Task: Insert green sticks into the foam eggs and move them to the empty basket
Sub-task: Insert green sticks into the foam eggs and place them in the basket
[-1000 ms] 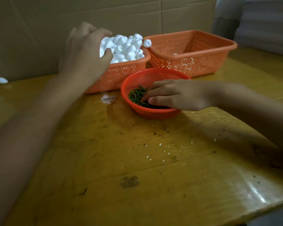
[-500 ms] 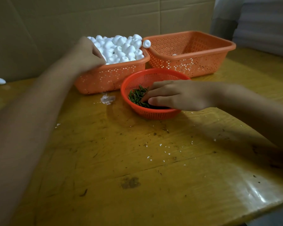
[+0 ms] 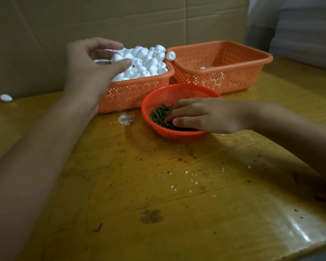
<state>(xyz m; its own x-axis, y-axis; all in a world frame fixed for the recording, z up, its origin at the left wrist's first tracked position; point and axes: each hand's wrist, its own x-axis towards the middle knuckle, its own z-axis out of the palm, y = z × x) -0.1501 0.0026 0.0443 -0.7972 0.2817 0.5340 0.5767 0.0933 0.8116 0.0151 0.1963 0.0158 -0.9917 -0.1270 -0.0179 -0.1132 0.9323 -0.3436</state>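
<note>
Curls left hand [image 3: 87,68] over the foam eggs [image 3: 149,61] to take one, grip unclear, and lays right hand [image 3: 211,115] flat among the green sticks [image 3: 159,114] to pick one.

Your left hand [image 3: 90,68] was raised, its back toward you, fingers curled forward and thumb stretched across beneath them; whether they gripped anything could not be told. Your left forearm [image 3: 36,157] ran in from the lower left. Your right hand [image 3: 211,115] lay low, palm down, fingers nearly straight, pointing left.
</note>
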